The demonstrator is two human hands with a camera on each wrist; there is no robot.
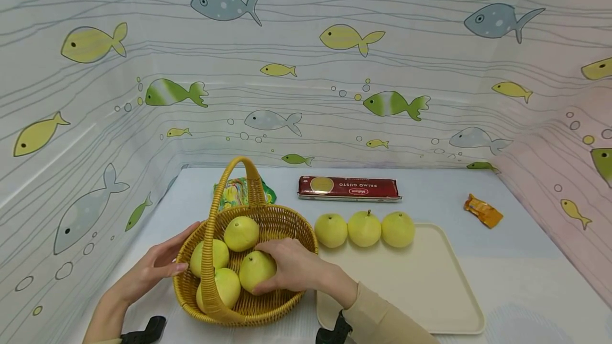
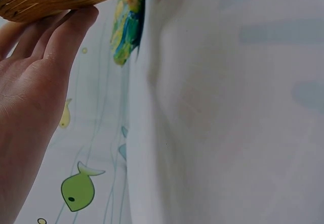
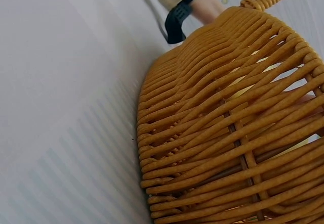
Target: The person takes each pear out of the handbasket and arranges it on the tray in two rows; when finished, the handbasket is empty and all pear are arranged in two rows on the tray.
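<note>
A yellow wicker basket (image 1: 248, 316) with a tall arched handle stands on the table, several round yellow pears (image 1: 241, 233) inside it. In the head view my right hand (image 1: 296, 267) reaches over the basket's right rim and grips a pear (image 1: 256, 269) between thumb and fingers. At the left side, my left hand (image 1: 158, 259) touches the basket's outer wall, thumb near the rim. The left wrist view has its straight fingers (image 2: 68, 37) against the wicker. Wicker fills much of the right wrist view, mostly hiding the right hand.
Three pears (image 1: 364, 229) line the far edge of a cream tray (image 1: 401, 285) right of the basket. Behind them lies a dark red biscuit packet (image 1: 349, 188). A colourful packet (image 1: 234, 192) is behind the basket, and a small orange wrapper (image 1: 483, 210) lies far right.
</note>
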